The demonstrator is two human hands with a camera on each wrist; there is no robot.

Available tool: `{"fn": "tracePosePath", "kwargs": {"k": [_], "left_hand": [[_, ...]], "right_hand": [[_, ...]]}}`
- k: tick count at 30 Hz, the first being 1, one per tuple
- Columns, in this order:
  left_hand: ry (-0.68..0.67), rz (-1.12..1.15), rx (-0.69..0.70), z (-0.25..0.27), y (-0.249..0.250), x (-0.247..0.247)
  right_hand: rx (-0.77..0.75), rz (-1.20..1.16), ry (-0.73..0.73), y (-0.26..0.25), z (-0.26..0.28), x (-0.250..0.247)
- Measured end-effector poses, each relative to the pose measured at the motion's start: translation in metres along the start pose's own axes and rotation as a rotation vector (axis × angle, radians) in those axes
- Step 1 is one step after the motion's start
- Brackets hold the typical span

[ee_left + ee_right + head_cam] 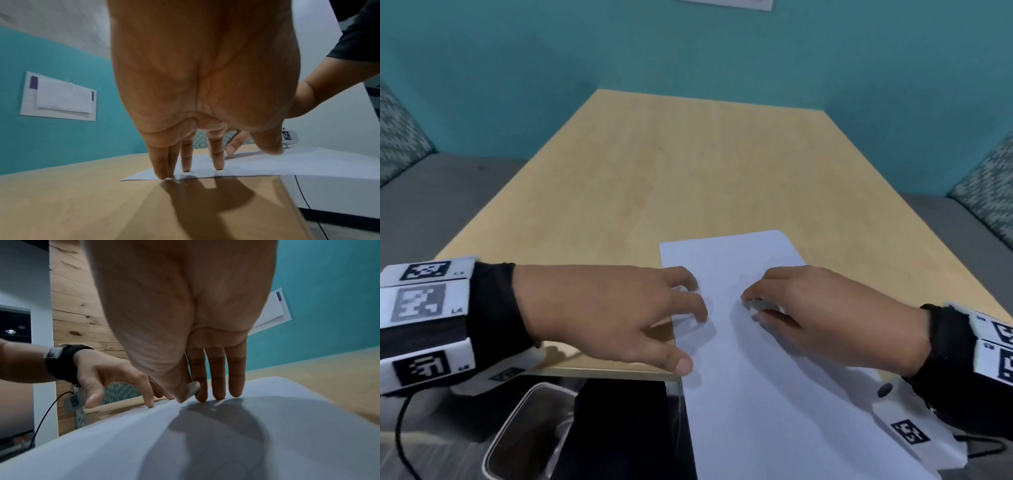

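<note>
Fingers (186, 160) of left hand (606, 315) press straight onto paper (756, 394), steadying it; right hand (835, 318) pinches, apparently, an eraser (756, 304) for rubbing.

Teal wall (688, 51) w/ white panel (59, 97), light-wood table (654, 171), grey benches (431, 205).

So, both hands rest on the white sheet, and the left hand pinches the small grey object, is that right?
Not quite: the right hand pinches the small grey object, as the right wrist view shows; both rest on the white sheet.
</note>
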State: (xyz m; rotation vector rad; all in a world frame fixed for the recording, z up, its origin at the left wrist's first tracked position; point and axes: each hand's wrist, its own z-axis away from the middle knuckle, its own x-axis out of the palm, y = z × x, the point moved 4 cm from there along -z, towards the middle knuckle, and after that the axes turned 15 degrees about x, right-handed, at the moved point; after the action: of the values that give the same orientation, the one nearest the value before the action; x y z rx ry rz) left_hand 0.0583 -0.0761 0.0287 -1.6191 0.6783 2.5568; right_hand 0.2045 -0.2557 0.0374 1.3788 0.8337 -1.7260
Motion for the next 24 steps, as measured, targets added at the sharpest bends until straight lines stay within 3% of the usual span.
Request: {"fn": "tracePosePath", "kwargs": {"k": [5, 8, 15, 20, 24], "left_hand": [[0.137, -0.043, -0.064, -0.003, -0.023, -0.007], [0.1, -0.102, -0.149, -0.007, -0.039, -0.005], [-0.007, -0.183, -0.199, -0.015, -0.046, -0.01], [-0.073, -0.106, -0.246, -0.017, -0.053, -0.011], [-0.084, -0.133, -0.251, -0.019, -0.054, -0.013]], "right_hand": [[0.008, -0.026, -0.031, -0.002, 0.006, 0.0], [0.006, -0.097, -0.033, -0.001, 0.005, 0.001], [-0.058, -0.169, -0.149, 0.01, -0.009, -0.01], [-0.103, -0.217, -0.107, 0.016, -0.038, -0.025], [-0.054, -0.254, -0.053, 0.015, -0.064, -0.023]]}}
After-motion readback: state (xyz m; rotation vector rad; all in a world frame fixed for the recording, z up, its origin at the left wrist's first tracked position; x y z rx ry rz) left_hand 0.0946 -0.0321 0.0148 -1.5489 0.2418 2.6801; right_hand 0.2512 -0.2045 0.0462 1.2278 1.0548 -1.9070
